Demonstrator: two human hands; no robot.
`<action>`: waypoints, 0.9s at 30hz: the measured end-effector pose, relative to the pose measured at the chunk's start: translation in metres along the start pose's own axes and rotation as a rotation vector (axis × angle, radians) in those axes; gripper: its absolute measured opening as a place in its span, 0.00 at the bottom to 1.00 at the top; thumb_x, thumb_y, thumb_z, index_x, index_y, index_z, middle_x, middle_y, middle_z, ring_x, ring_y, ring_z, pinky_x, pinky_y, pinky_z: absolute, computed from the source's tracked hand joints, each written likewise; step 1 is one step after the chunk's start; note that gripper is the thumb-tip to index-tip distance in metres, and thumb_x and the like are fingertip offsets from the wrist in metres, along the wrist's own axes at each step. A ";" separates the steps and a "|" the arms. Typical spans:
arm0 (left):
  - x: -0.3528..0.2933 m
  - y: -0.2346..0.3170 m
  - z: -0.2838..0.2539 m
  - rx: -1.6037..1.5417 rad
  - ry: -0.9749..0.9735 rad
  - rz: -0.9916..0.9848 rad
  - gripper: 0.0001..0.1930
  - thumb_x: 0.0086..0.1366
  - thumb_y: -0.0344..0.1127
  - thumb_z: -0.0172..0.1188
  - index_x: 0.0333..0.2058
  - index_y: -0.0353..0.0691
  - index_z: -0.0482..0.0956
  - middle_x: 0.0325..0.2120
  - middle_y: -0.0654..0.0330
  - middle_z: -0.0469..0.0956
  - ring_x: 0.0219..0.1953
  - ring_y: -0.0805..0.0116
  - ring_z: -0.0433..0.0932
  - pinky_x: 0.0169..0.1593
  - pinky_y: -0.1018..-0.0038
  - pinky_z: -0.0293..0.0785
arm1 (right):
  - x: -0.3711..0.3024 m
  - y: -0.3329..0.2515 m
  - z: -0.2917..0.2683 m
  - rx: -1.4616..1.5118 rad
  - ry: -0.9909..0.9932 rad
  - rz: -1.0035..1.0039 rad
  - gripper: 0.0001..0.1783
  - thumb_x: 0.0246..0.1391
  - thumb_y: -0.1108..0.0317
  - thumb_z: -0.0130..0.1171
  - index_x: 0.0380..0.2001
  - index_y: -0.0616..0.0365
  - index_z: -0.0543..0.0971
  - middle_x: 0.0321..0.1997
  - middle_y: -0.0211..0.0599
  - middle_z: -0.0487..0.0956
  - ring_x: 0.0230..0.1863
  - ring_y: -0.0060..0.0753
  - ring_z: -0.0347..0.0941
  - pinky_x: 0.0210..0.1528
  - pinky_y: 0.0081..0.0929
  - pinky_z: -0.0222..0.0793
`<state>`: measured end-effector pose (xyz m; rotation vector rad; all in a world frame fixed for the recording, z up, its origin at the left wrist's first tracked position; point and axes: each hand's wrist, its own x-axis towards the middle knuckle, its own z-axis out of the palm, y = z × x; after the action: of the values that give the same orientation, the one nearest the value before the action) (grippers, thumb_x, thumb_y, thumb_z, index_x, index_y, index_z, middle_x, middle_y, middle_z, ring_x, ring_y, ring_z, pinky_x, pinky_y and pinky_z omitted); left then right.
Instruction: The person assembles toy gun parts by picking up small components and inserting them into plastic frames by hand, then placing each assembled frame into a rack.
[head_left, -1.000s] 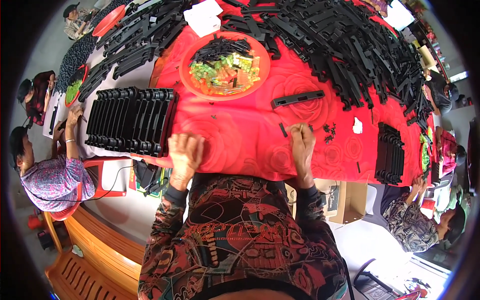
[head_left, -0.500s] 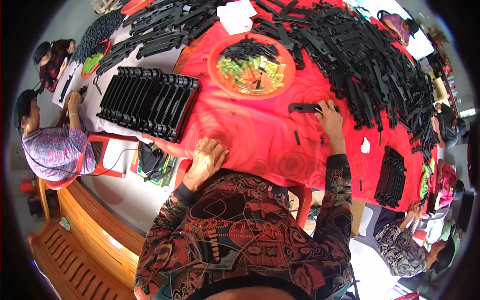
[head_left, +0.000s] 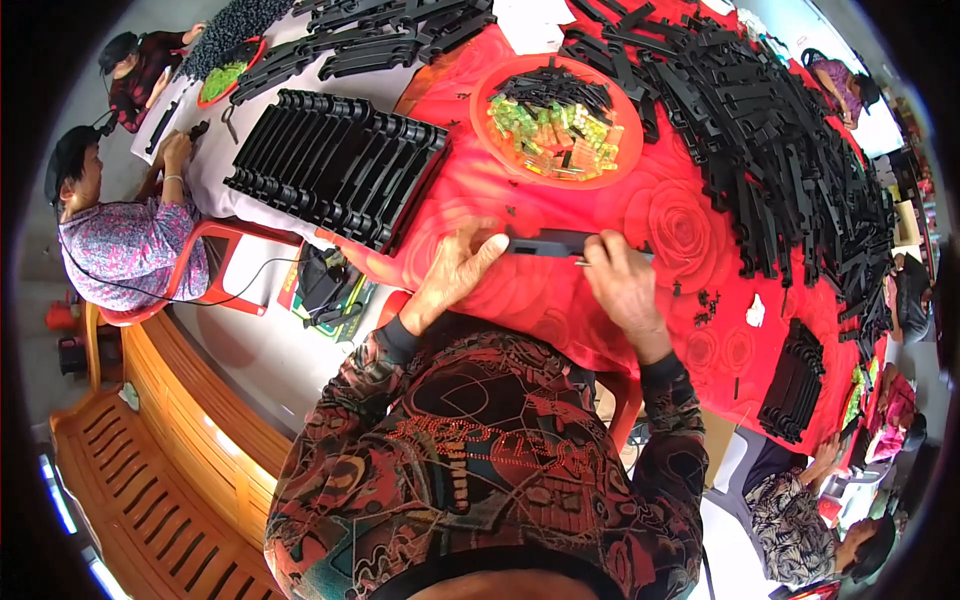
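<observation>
A long black plastic strip (head_left: 552,242) with a small slot near its left end lies level just above or on the red cloth, in front of me. My right hand (head_left: 624,290) has its fingers curled over the strip's right part. A thin light-coloured tip (head_left: 582,263) shows beneath those fingers, too small to name. My left hand (head_left: 462,272) is at the strip's left end, thumb stretched toward it and fingers apart. Whether the thumb touches the strip, I cannot tell. Beyond the strip sits a round orange-red tray (head_left: 486,128) holding black pieces and green, yellow and orange clear pieces.
A row of black strips (head_left: 335,165) stands to the left; a large heap of them (head_left: 770,150) spreads at the right. Small black parts (head_left: 706,306) and a white scrap (head_left: 755,310) lie right of my hand. Co-workers sit on both sides, one at a red chair (head_left: 235,265).
My right hand has drawn the strip leftward and nearer to me. My left hand has risen from the table's edge to the strip's left end. The whole view has shifted slightly.
</observation>
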<state>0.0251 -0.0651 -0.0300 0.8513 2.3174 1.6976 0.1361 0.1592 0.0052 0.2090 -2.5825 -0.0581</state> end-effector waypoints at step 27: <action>-0.004 -0.008 -0.015 0.400 -0.186 0.233 0.22 0.51 0.32 0.64 0.46 0.40 0.73 0.39 0.53 0.75 0.46 0.49 0.70 0.50 0.59 0.63 | -0.082 0.022 0.029 0.422 0.046 0.864 0.06 0.46 0.73 0.60 0.26 0.63 0.73 0.25 0.45 0.72 0.27 0.43 0.70 0.29 0.37 0.64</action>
<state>0.0194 -0.0816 -0.0326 1.3331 2.5440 1.1704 0.1869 0.1942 -0.0605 -0.7442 -2.3916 0.7872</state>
